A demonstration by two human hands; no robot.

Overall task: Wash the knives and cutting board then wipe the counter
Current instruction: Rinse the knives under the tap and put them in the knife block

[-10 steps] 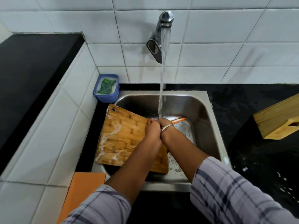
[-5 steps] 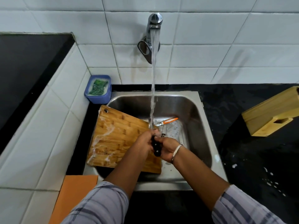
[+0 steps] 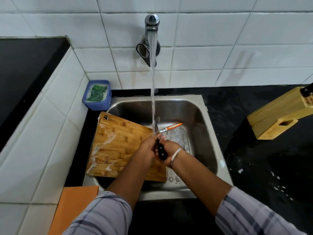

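Over the sink (image 3: 208, 133), a knife (image 3: 161, 150) is held under the stream (image 3: 153, 90).
Right hand (image 3: 169, 152) grips its black handle; left hand (image 3: 147, 149) curls its fingers round the blade. Just left, the soapy board (image 3: 118, 143) leans in the sink. Beyond the hands an orange knife (image 3: 171, 127) lies on the sink floor, below the running tap (image 3: 152, 26).

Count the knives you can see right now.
3. A black-handled knife in the left hand and right hand; an orange-handled knife in the sink; a dark handle sticking from the wooden block. Others may hide inside.
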